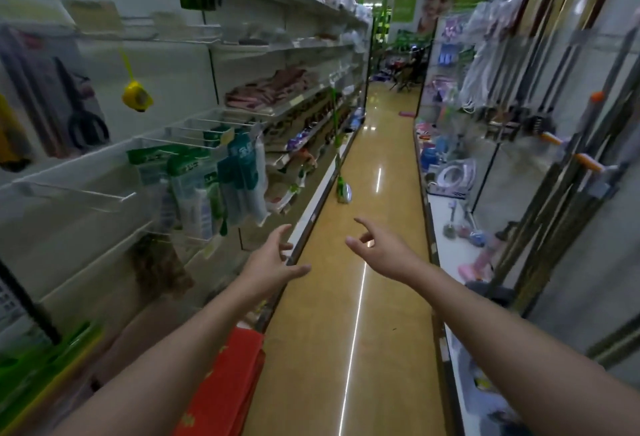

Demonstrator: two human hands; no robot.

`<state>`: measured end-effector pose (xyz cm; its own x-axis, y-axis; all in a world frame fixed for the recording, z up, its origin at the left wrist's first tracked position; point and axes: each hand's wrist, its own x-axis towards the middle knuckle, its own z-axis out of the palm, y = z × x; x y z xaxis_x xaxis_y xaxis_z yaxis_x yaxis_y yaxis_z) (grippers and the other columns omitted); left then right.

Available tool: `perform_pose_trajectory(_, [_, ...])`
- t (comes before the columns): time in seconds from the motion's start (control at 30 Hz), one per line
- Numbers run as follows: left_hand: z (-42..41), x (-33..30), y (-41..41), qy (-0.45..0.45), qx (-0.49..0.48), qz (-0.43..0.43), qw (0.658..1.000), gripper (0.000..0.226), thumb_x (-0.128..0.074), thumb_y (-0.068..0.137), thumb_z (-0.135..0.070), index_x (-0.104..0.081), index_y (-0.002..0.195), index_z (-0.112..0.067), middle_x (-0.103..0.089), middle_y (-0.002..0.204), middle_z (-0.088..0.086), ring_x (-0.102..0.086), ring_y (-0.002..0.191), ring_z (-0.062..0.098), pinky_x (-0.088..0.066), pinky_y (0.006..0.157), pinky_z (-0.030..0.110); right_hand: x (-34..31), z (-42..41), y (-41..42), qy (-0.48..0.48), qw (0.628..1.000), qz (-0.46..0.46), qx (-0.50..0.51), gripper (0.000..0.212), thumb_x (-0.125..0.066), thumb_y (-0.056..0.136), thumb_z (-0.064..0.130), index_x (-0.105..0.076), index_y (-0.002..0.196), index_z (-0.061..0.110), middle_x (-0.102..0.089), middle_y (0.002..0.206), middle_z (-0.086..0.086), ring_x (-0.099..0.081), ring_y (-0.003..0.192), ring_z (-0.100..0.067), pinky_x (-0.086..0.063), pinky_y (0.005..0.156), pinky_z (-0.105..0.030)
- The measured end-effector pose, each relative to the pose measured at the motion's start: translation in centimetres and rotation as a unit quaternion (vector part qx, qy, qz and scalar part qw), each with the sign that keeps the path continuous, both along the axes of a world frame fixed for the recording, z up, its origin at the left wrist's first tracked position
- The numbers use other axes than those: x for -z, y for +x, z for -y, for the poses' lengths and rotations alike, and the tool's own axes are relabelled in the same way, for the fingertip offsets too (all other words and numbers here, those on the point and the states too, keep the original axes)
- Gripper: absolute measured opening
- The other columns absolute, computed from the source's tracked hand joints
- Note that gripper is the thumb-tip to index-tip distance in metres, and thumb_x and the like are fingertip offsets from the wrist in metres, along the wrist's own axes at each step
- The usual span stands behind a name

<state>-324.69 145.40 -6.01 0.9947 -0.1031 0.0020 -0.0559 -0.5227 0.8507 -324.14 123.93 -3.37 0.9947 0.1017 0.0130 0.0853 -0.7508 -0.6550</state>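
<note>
1. Floor (pixel 349 297): a glossy yellow-brown aisle that runs straight ahead between two runs of shelving. Ceiling lights reflect off it in bright streaks.

2. Left shelving (pixel 173 79): white panels with wire hooks and flat shelves, stocked along its whole length. Much of the stock is blurred and cannot be identified.

3. Right shelving (pixel 446 227): a white base shelf with small pink and blue goods on it. Long-handled tools (pixel 540 200) hang upright above it.

4. Red carton (pixel 228 383): low on the left, against the foot of the left shelving and below the left forearm.

5. Green mop (pixel 337 144): stands on the floor further down the aisle, with its handle leaning against the left shelving.

6. Folded cloths (pixel 273 89): pinkish stacks lying on a middle shelf on the left.

7. Green-and-white packets (pixel 207 186): these hang in a cluster from wire hooks on the left shelving, above and to the left of the left hand. Neither hand touches them.

8. Left hand (pixel 270 259): stretched forward with the fingers spread wide and the thumb out to the side. It holds nothing. It sits over the edge of the lowest left shelf, with the fingertips pointing towards the packets.

9. Right hand (pixel 384 245): stretched forward over the floor with the fingers loosely spread. It holds nothing. It is near the left hand but not touching it.

10. Scissors (pixel 83 117): black-handled, in a hanging pack at the far left.

11. Yellow tape measure (pixel 137 98): hangs from a hook above the packets.
</note>
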Motion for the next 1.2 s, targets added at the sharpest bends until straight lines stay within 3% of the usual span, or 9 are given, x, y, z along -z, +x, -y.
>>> perform_pose_trajectory(0.17, [1.8,-1.2,14.0,0.026,0.017,-0.003,0.999,0.093,-0.077,0.074,-0.032,-0.019,0.147,-0.032,-0.044,0.144,0.002,-0.046,0.128,0.022,-0.047,0.100,0.041,-1.3,0.8,12.9,0.000,0.999,-0.037,0.005,0.066,-0.049,0.094,0.048,-0.019,0.151,0.031,-0.055,0.131,-0.006,-0.055,0.116,-0.019,-0.045,0.093,-0.031])
perform_pose_trajectory(0.33, [4.1,-1.9,26.9,0.028,0.023,0.016,0.999,0.094,-0.077,0.074,-0.029,-0.018,0.148,-0.032,-0.040,0.147,0.003,-0.042,0.132,0.023,-0.043,0.101,0.040,-1.9,2.7,25.0,0.031,0.999,0.003,0.028,0.072,-0.052,0.093,0.047,-0.010,0.150,0.039,-0.050,0.138,-0.005,-0.053,0.120,-0.021,-0.045,0.092,-0.032])
perform_pose_trajectory(0.47, [6.5,-1.3,35.1,-0.004,0.016,0.035,0.999,0.094,-0.075,0.077,-0.023,-0.015,0.148,-0.033,-0.038,0.148,0.004,-0.042,0.132,0.022,-0.043,0.099,0.036,-1.5,5.4,33.8,0.052,0.996,0.049,0.046,0.067,-0.055,0.091,0.045,-0.019,0.148,0.042,-0.046,0.140,-0.005,-0.054,0.116,-0.019,-0.048,0.096,-0.038])
perform_pose_trajectory(0.57, [9.2,-0.3,42.5,-0.003,0.004,0.049,0.999,0.094,-0.073,0.079,-0.020,-0.013,0.149,-0.032,-0.037,0.148,0.002,-0.044,0.130,0.021,-0.043,0.093,0.031,0.0,8.0,41.7,0.016,0.997,0.060,0.045,0.066,-0.057,0.090,0.045,-0.023,0.147,0.043,-0.041,0.141,-0.005,-0.050,0.120,-0.020,-0.047,0.093,-0.034])
perform_pose_trajectory(0.73, [14.7,0.8,56.1,0.042,0.004,0.031,0.999,0.095,-0.077,0.074,-0.026,-0.018,0.148,-0.031,-0.030,0.153,0.002,-0.040,0.133,0.022,-0.041,0.100,0.036,1.5,14.2,55.9,-0.073,0.997,0.030,0.024,0.067,-0.056,0.091,0.046,-0.022,0.148,0.041,-0.032,0.149,-0.006,-0.041,0.131,-0.025,-0.040,0.106,-0.043])
perform_pose_trajectory(0.87, [18.6,0.2,66.5,0.080,0.001,0.026,0.996,0.100,-0.079,0.071,-0.035,-0.015,0.148,-0.035,-0.022,0.155,0.001,-0.033,0.138,0.021,-0.038,0.106,0.039,0.6,19.0,67.0,-0.102,0.995,0.011,0.019,0.065,-0.053,0.091,0.050,-0.023,0.148,0.040,-0.032,0.150,-0.009,-0.037,0.135,-0.029,-0.039,0.107,-0.044])
perform_pose_trajectory(1.07, [22.2,0.5,80.1,0.061,-0.026,0.018,0.998,0.108,-0.081,0.068,-0.035,-0.007,0.147,-0.042,-0.014,0.157,0.001,-0.029,0.140,0.027,-0.038,0.107,0.053,1.3,22.6,81.3,-0.081,0.997,0.011,-0.004,0.054,-0.039,0.099,0.042,-0.022,0.150,0.033,-0.038,0.147,-0.010,-0.038,0.134,-0.026,-0.035,0.105,-0.038])
perform_pose_trajectory(1.2, [23.8,2.2,89.4,0.043,-0.029,0.011,0.999,0.118,-0.082,0.066,-0.037,0.006,0.145,-0.046,-0.007,0.159,0.004,-0.029,0.140,0.031,-0.036,0.106,0.058,3.1,23.6,90.8,-0.075,0.997,0.002,-0.016,0.058,-0.040,0.099,0.044,-0.018,0.151,0.032,-0.044,0.142,-0.009,-0.044,0.127,-0.025,-0.038,0.100,-0.036])
